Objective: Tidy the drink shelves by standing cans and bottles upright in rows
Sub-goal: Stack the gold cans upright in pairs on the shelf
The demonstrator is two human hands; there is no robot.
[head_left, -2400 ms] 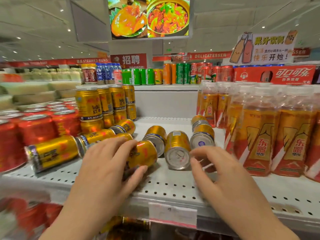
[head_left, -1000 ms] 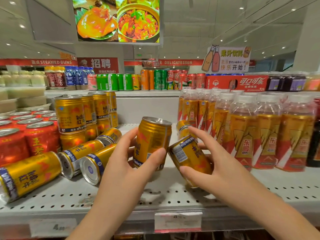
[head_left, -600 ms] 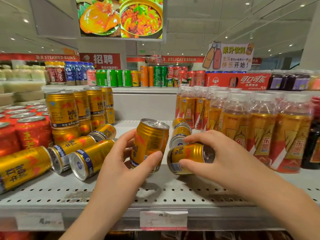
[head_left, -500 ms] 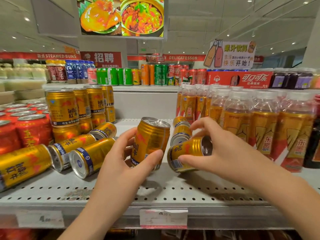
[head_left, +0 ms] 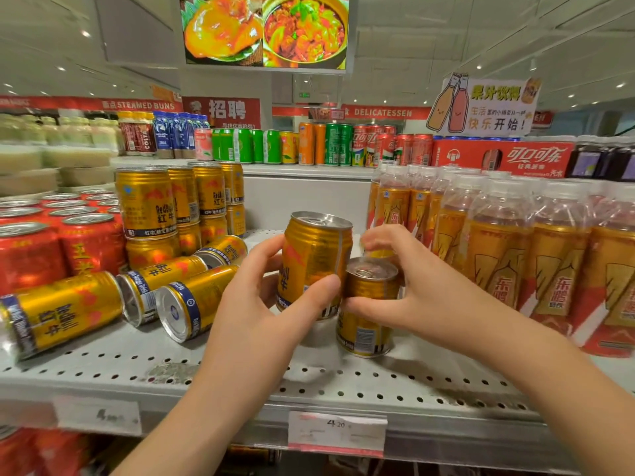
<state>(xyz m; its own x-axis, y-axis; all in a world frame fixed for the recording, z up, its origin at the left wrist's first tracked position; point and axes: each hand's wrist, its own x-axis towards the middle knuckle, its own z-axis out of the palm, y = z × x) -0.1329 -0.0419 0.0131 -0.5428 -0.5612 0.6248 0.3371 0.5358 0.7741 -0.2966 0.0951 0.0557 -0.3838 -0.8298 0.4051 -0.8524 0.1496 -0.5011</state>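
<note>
while the left hand [head_left: 261,304] curls its fingers and thumb round a shiny gold metal drink can [head_left: 316,255], that can is top up and tipped a little. i cannot tell if its bottom touches the shelf. the right hand [head_left: 422,293] grips a second gold can [head_left: 367,314], which stands upright on the white metal shelf with little holes [head_left: 343,383], just beside the first one. to the left, four gold cans [head_left: 196,300] lie on their sides, near a stack of upright gold cans [head_left: 147,204]. round red cans [head_left: 31,255] stand further left. tall plastic bottles with gold and red labels [head_left: 498,262] stand in rows on the right. a white paper price tag [head_left: 336,431] sits on the shelf's front edge.
</note>
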